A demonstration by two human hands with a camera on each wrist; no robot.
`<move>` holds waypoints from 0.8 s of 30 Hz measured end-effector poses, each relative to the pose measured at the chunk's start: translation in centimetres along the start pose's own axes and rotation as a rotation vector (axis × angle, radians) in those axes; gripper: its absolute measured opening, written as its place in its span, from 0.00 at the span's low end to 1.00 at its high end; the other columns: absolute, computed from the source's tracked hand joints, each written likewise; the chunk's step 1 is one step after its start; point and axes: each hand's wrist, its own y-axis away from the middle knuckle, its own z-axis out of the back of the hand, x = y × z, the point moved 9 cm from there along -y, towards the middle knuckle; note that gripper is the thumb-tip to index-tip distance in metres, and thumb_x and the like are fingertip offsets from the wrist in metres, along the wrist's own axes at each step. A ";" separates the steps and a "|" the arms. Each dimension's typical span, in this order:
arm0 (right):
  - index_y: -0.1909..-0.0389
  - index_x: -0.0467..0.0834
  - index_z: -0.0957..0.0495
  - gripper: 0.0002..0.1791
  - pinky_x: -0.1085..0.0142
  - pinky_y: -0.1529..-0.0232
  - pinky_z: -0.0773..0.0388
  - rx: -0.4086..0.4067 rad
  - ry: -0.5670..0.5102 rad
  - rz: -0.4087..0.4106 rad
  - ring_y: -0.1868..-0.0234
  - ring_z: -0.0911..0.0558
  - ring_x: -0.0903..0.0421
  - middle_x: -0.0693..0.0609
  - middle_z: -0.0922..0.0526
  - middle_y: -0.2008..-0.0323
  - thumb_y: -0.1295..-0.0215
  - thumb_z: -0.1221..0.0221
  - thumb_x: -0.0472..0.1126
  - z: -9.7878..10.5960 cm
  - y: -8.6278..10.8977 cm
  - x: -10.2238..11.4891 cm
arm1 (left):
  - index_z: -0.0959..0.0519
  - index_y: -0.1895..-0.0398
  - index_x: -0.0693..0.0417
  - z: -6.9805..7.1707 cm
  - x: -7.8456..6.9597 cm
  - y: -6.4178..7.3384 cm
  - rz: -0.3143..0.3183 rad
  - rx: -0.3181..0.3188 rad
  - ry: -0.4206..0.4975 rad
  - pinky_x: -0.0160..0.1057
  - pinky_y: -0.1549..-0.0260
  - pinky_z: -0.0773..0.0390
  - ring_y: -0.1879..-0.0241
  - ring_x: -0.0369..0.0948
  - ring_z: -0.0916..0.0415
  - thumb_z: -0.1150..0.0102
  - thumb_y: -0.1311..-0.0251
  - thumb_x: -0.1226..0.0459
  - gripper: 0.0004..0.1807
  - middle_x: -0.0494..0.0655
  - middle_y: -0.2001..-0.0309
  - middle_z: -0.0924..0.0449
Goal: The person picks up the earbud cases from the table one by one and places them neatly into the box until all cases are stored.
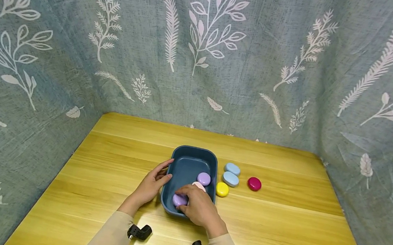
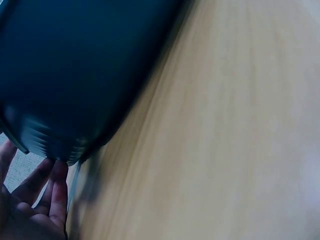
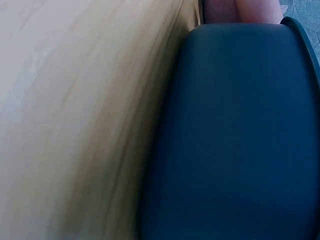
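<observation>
A dark blue rectangular tray (image 1: 186,169) with rounded corners sits on the wooden table. My left hand (image 1: 151,183) is at its left side, fingertips and thumb touching the rim and outer wall with fairly straight fingers. Inside the tray's near end, my right hand (image 1: 199,206) pinches a smooth, rounded purple piece (image 1: 179,200) between thumb and fingers. Another purple piece (image 1: 203,178) lies farther back in the tray. A pale pink piece (image 1: 198,186) beside it is partly hidden by the right hand. In the left wrist view, left fingers (image 2: 58,192) meet the tray wall (image 2: 65,120).
Just right of the tray lie two light blue oval pieces (image 1: 231,179) and a round yellow piece (image 1: 222,189). Farther right is a dark red round piece (image 1: 254,184). A leaf-patterned curtain (image 1: 199,99) surrounds the table (image 1: 280,219) at the back and sides.
</observation>
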 end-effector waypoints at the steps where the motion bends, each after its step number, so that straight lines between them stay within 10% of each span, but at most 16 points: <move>1: 0.48 0.48 0.13 0.20 0.57 0.42 0.19 0.003 0.001 0.001 0.46 0.16 0.55 0.55 0.13 0.47 0.42 0.24 0.42 0.0 0.0 0.0 | 0.37 0.20 0.34 0.0 0.0 0.0 -0.001 -0.001 -0.001 0.58 0.29 0.30 0.25 0.55 0.34 0.44 0.23 0.53 0.31 0.47 0.21 0.39; 24: 0.47 0.47 0.13 0.20 0.58 0.37 0.22 0.039 0.001 -0.009 0.44 0.16 0.56 0.55 0.12 0.48 0.41 0.25 0.41 -0.3 -0.2 -0.1 | 0.38 0.19 0.38 -0.1 0.1 -0.2 -0.021 0.003 -0.019 0.58 0.29 0.30 0.26 0.55 0.33 0.45 0.23 0.53 0.32 0.50 0.21 0.38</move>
